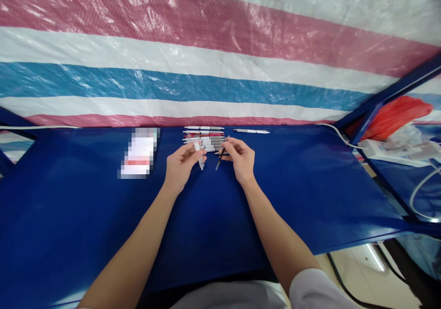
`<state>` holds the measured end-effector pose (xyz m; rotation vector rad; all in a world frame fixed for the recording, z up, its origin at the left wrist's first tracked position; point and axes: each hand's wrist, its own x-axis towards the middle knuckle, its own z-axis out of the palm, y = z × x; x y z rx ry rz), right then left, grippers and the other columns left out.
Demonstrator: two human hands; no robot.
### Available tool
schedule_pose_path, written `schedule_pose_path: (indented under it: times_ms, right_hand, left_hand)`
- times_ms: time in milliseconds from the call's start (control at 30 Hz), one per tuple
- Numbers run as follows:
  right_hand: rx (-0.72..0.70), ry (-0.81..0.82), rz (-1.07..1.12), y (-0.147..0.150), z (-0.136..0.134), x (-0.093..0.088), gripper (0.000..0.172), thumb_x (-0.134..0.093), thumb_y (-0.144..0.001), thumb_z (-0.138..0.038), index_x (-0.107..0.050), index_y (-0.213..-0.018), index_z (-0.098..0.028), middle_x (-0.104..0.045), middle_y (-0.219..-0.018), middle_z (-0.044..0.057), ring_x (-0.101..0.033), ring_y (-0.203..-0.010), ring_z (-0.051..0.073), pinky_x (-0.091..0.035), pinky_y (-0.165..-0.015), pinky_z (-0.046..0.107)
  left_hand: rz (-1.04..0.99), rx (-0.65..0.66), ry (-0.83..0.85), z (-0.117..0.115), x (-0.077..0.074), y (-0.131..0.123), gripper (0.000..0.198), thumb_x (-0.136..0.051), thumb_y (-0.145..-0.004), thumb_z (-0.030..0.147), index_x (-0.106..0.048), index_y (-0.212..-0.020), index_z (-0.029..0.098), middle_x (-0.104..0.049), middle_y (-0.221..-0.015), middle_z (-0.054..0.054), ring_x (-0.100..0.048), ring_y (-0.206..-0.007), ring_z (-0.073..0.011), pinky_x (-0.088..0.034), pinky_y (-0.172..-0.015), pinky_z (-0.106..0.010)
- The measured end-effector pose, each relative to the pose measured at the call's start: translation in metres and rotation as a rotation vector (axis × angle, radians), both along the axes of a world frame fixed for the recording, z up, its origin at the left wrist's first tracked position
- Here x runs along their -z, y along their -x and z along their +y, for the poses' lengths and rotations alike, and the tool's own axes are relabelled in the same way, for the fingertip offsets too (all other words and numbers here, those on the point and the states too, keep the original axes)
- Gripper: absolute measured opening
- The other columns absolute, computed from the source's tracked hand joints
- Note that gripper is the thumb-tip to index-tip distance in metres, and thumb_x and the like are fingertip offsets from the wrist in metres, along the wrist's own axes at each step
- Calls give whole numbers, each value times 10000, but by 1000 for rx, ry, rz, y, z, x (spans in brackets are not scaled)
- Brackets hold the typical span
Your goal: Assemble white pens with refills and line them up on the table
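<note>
My left hand (179,166) is closed on a white pen barrel (197,150), which it holds tilted with the lower end toward me. Opposite it, my right hand (243,158) pinches a thin dark pen refill (219,159) between thumb and fingers, its tip pointing down. The barrel and the refill are apart. Just beyond both hands lies a stack of several pens (206,134), mostly white and grey with one red; my fingers hide part of it. One more white and grey pen (251,131) rests by itself to the right.
A blurred-out phone-like rectangle (139,152) lies left on the blue table (213,235). A striped plastic sheet (220,70) hangs behind. At right are a white power strip (396,152), a red plastic bag (396,116), cables and a blue frame post (389,95).
</note>
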<state>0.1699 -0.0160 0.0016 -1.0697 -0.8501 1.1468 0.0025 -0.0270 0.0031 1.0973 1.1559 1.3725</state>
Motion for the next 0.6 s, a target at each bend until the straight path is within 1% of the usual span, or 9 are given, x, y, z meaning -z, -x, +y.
schedule_pose_path:
  times_ms: [133, 300, 400, 500, 600]
  right_hand:
    - [-7, -8, 0, 2, -1, -1, 314, -774, -695, -414, -697, -916, -203, -748, -798, -5, -722, -672, 142, -616, -568, 247]
    - [-5, -62, -27, 8, -5, -1, 289, -783, -689, -393, -703, -889, -200, -732, -735, -21, -711, -666, 143, -624, -584, 261]
    - [19, -92, -52, 10, -8, -2, 285, -786, -685, -392, -705, -885, -206, -735, -746, -17, -718, -688, 160, -633, -600, 284]
    - [70, -124, -22, 11, -8, -8, 260, -788, -686, -374, -696, -867, -211, -737, -744, -14, -721, -693, 166, -635, -603, 291]
    - [108, -167, 9, 12, -6, -22, 212, -784, -695, -342, -678, -828, -216, -722, -711, -20, -710, -670, 154, -634, -603, 287]
  left_hand:
    - [121, -31, -49, -2, -2, 1, 394, -805, -711, 393, -727, -1032, 179, -753, -870, -56, -717, -740, -209, -593, -748, -357]
    - [221, -31, -98, -6, -5, 1, 355, -783, -726, 400, -744, -1010, 191, -756, -938, -62, -713, -865, -241, -578, -822, -371]
    - [328, -14, -175, -7, -6, 2, 286, -750, -761, 389, -751, -982, 207, -756, -975, -54, -708, -870, -238, -565, -852, -376]
    - [420, 8, -280, -7, -7, 3, 212, -724, -789, 355, -757, -949, 220, -757, -958, -48, -700, -819, -219, -557, -830, -356]
    - [456, 16, -355, -7, -8, 3, 154, -714, -800, 322, -759, -918, 234, -756, -938, -46, -695, -823, -213, -552, -808, -336]
